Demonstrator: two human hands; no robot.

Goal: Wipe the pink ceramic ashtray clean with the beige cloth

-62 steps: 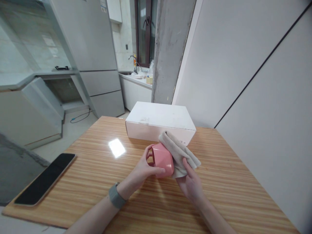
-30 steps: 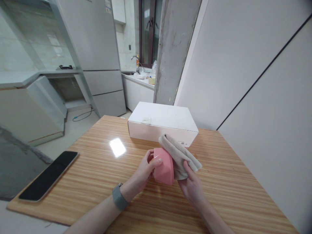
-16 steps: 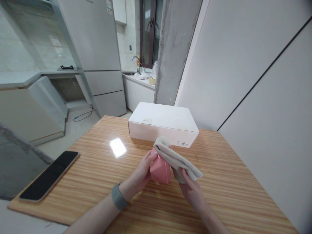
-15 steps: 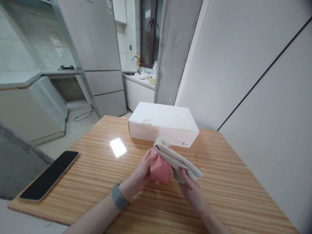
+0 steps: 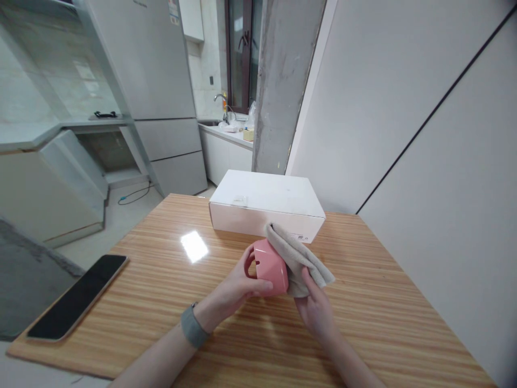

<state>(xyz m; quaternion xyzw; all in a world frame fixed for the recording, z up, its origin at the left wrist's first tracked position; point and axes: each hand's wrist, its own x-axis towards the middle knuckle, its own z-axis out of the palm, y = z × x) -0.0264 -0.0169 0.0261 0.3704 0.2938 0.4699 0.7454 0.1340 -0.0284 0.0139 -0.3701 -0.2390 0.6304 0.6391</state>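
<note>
My left hand (image 5: pixel 238 286) grips a glossy pink container (image 5: pixel 272 270) with flat facets, thumb on its near face and fingers curled round its left side. A small dark notch shows in the container's left part; I cannot make out its exact kind. In my right hand (image 5: pixel 318 308) is a folded grey cloth (image 5: pixel 298 255), pinched under the thumb and lying against the container's right side. The cloth hides that side and part of my right fingers. Both hands are held above the wooden table (image 5: pixel 388 318).
Behind the hands a closed white box (image 5: pixel 264 194) lies on the table. A black-screened phone (image 5: pixel 78 296) rests near the left edge. Beyond stand a grey fridge (image 5: pixel 161 70) and a counter with a sink and tap (image 5: pixel 223 105). A white wall (image 5: pixel 424 178) runs along the right.
The pink container has turned in my left hand, so its notch now shows and my thumb sits lower. The cloth has slid from the container's top to its right side.
</note>
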